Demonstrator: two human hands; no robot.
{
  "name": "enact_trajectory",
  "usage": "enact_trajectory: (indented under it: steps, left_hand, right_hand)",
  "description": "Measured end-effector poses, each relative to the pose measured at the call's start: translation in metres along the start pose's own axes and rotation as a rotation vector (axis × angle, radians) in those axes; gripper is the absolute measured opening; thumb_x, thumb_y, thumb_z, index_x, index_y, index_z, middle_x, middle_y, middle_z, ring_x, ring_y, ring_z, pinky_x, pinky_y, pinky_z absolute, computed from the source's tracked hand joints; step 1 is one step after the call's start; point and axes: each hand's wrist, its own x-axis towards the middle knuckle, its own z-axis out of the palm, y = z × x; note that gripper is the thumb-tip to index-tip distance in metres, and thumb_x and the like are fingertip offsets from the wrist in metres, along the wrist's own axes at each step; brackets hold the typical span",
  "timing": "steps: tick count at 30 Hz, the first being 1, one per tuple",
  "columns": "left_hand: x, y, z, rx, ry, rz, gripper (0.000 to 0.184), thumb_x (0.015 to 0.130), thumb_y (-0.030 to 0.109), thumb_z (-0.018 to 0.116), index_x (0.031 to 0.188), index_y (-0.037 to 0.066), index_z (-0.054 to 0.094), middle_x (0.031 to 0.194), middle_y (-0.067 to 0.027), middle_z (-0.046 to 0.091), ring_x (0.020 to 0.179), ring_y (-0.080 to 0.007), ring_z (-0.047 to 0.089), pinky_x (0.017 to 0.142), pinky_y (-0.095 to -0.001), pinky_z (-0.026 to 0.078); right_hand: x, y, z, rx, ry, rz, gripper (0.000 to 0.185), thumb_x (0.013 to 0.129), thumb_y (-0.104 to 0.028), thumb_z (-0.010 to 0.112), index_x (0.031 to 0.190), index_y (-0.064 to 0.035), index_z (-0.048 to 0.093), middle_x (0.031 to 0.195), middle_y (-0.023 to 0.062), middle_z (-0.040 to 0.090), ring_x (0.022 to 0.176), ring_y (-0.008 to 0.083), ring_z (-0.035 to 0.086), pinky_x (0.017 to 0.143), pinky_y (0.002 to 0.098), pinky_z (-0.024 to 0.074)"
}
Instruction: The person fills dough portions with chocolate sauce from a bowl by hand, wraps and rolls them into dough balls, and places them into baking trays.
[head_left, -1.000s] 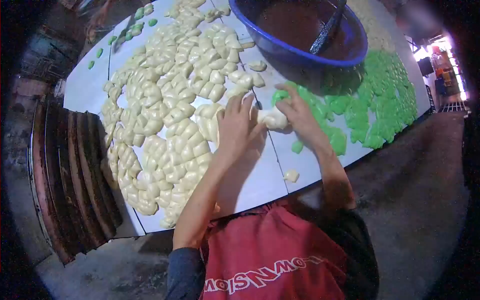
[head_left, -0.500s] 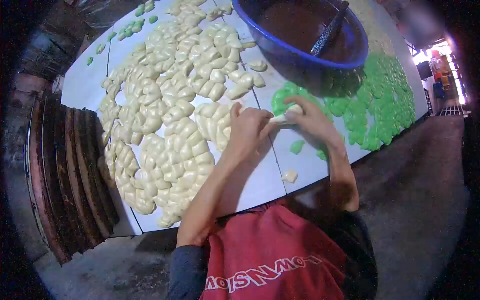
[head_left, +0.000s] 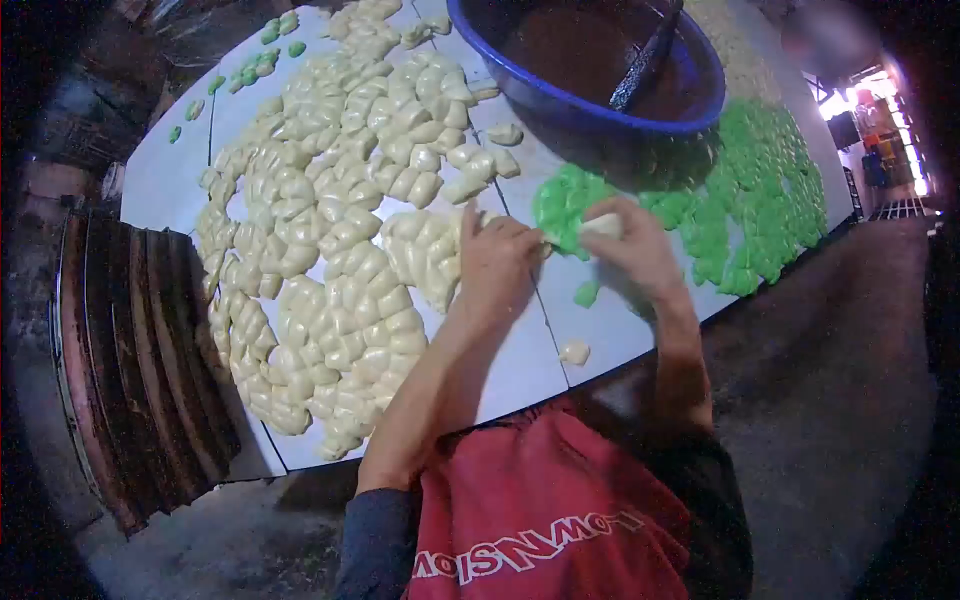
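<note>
White table (head_left: 515, 360): pale pieces (head_left: 372, 295) spread across left. Green clump (head_left: 565, 203): located near middle. Left hand (head_left: 498, 260): placed beside clump; grip cannot be told. Right hand (head_left: 643, 248): closed on pale lump (head_left: 603, 226); lump held on side toward left hand, apart from it; long axis partly hidden.

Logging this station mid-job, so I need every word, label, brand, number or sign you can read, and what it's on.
"LOW N SLOW": white letters, upside down in this view, on the red shirt.
Background items at the right: too blurred to read.
No lettering shows on the blue basin.
</note>
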Motion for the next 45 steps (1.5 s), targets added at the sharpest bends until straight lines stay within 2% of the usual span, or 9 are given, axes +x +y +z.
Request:
enact_trajectory:
  steps: [6, 13, 18, 21, 23, 28, 36, 39, 45]
  left_hand:
    - [0.003, 0.009, -0.015, 0.027, -0.088, -0.073, 0.065, 0.078, 0.05, 0.072, 0.125, 0.007, 0.06, 0.128, -0.0155, 0.059, 0.118, -0.0332, 0.055, 0.108, -0.0657, 0.017]
    - [0.029, 0.045, -0.032, -0.715, -0.157, -0.315, 0.031, 0.081, 0.027, 0.076, 0.098, 0.0, 0.071, 0.093, -0.0138, 0.07, 0.082, -0.0241, 0.067, 0.07, -0.0348, 0.049]
    - [0.026, 0.047, -0.022, -0.804, -0.192, -0.402, 0.035, 0.089, 0.014, 0.068, 0.117, -0.007, 0.063, 0.106, -0.0163, 0.069, 0.098, -0.0197, 0.065, 0.086, -0.0318, 0.05]
    - [0.044, 0.07, -0.019, -0.645, 0.18, -0.131, 0.046, 0.093, 0.016, 0.063, 0.133, -0.004, 0.051, 0.123, -0.0213, 0.06, 0.111, -0.0256, 0.06, 0.094, -0.0363, 0.046]
    - [0.053, 0.071, -0.011, -0.636, 0.198, 0.025, 0.066, 0.096, 0.042, 0.056, 0.14, -0.005, 0.042, 0.131, -0.0209, 0.056, 0.116, -0.0297, 0.058, 0.099, -0.0371, 0.043]
    - [0.071, 0.088, 0.017, -1.137, 0.258, 0.021, 0.087, 0.087, 0.051, 0.067, 0.144, -0.006, 0.035, 0.125, -0.0199, 0.061, 0.11, -0.0243, 0.06, 0.101, -0.0338, 0.043]
    - [0.046, 0.057, 0.001, -1.202, -0.181, -0.626, 0.041, 0.093, 0.009, 0.063, 0.132, 0.0, 0.053, 0.111, -0.0103, 0.066, 0.102, -0.0157, 0.062, 0.086, -0.0274, 0.05]
    - [0.037, 0.05, -0.023, -1.228, -0.118, -0.787, 0.039, 0.093, 0.01, 0.064, 0.13, -0.001, 0.055, 0.107, -0.008, 0.067, 0.098, -0.0134, 0.062, 0.084, -0.0263, 0.05]
    - [0.02, 0.023, -0.04, -1.122, -0.17, -0.821, 0.038, 0.094, 0.012, 0.063, 0.129, -0.002, 0.055, 0.107, -0.0081, 0.068, 0.09, -0.0094, 0.062, 0.074, -0.0215, 0.047]
  right_hand:
    - [-0.016, -0.011, -0.022, 0.572, 0.027, 0.0, 0.047, 0.091, -0.011, 0.061, 0.136, -0.0042, 0.048, 0.111, 0.0066, 0.063, 0.098, 0.012, 0.061, 0.084, 0.0257, 0.0504]
    - [-0.014, 0.007, 0.005, 0.349, 0.055, -0.017, 0.038, 0.089, -0.015, 0.068, 0.123, -0.0031, 0.058, 0.099, 0.0045, 0.066, 0.081, 0.0082, 0.062, 0.067, 0.0189, 0.0491]
    - [-0.007, 0.028, 0.006, 0.283, 0.217, -0.252, 0.028, 0.088, -0.013, 0.07, 0.11, -0.0003, 0.06, 0.099, 0.0049, 0.064, 0.093, 0.0137, 0.061, 0.083, 0.0252, 0.0484]
    - [-0.01, 0.007, 0.008, 0.399, 0.242, -0.193, 0.025, 0.087, -0.01, 0.069, 0.108, -0.0007, 0.059, 0.1, 0.0047, 0.064, 0.094, 0.0128, 0.06, 0.082, 0.0254, 0.0488]
    - [-0.016, -0.013, 0.011, 0.466, 0.214, -0.19, 0.025, 0.086, -0.008, 0.068, 0.108, -0.0021, 0.058, 0.099, 0.0043, 0.063, 0.093, 0.0111, 0.06, 0.082, 0.025, 0.0483]
    - [-0.008, -0.043, 0.003, 0.992, -0.016, -0.175, 0.022, 0.09, -0.014, 0.065, 0.108, -0.0045, 0.057, 0.098, 0.0032, 0.063, 0.091, 0.0106, 0.06, 0.081, 0.0248, 0.0481]
    - [0.142, -0.08, -0.06, 0.119, -0.076, -0.21, 0.021, 0.091, -0.018, 0.062, 0.105, -0.0025, 0.057, 0.088, 0.0051, 0.063, 0.081, 0.0108, 0.061, 0.07, 0.0267, 0.0501]
    - [0.212, -0.054, -0.061, -0.701, -0.248, -0.393, 0.029, 0.091, -0.024, 0.059, 0.108, -0.0013, 0.056, 0.098, 0.0137, 0.067, 0.092, 0.0269, 0.066, 0.074, 0.039, 0.0501]
    - [0.241, -0.031, -0.038, -0.956, -0.673, -0.144, 0.034, 0.087, -0.026, 0.057, 0.11, -0.0009, 0.061, 0.107, 0.0192, 0.067, 0.1, 0.0323, 0.064, 0.082, 0.0422, 0.0494]
